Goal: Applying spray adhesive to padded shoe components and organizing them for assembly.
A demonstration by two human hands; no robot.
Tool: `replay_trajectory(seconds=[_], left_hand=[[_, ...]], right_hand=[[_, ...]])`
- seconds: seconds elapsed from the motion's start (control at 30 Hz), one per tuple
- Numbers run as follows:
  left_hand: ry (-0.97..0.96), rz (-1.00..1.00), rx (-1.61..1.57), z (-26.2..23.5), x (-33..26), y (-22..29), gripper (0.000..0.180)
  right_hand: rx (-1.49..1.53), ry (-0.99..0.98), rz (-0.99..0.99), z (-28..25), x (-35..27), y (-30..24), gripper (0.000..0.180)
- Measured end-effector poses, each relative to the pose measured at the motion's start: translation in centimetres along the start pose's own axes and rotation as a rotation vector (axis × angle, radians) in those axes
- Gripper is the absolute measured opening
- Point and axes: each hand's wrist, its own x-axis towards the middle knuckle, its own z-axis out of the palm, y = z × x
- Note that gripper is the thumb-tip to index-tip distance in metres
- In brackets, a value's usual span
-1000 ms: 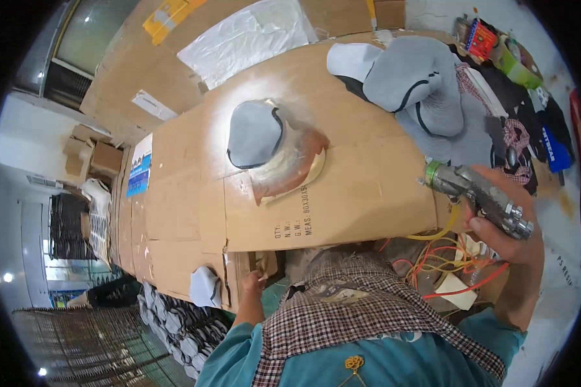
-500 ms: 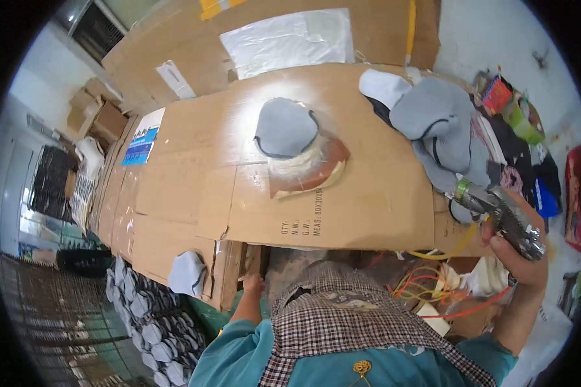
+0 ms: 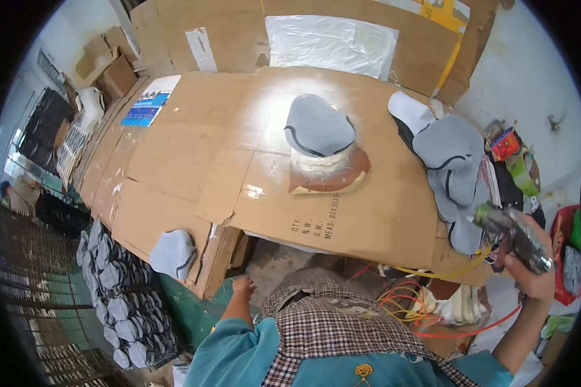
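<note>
My right hand grips a metal spray gun at the right, close to a heap of grey fabric caps with black edging. Held low in front of the table's near edge, my left hand looks empty, its fingers small and loosely apart. One grey cap with a dark rim sits on a pale form with a reddish-brown base, in the middle of the cardboard-covered table. Another grey cap lies at the table's near left corner, beyond my left hand.
White overspray marks the cardboard around the form. An upright cardboard sheet backs the table. Stacked grey caps stand at lower left beside a wire rack. Orange and yellow hoses hang below the right edge. A red basket is far right.
The view has shifted, so the table's contents sit differently in it. My right hand and the spray gun have moved a little lower and to the right. The cap stays on its form.
</note>
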Motion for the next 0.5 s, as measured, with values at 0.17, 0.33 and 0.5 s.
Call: replay_trajectory(seconds=[0.17,0.33,0.5], left_hand=[[-0.017,-0.017,-0.049,0.3,-0.4,1.1,0.020],[0.015,0.002,0.034,1.2,-0.8,1.7,0.032],[-0.020,-0.006,-0.058,-0.6,0.8,1.4,0.028]], right_hand=[[0.099,0.037,-0.048,2.2,1.2,-3.4,0.064],[0.133,0.129,-0.029,3.6,3.1,-4.6,0.064],[0.107,0.005,-0.121,3.1,4.3,-5.8,0.058]])
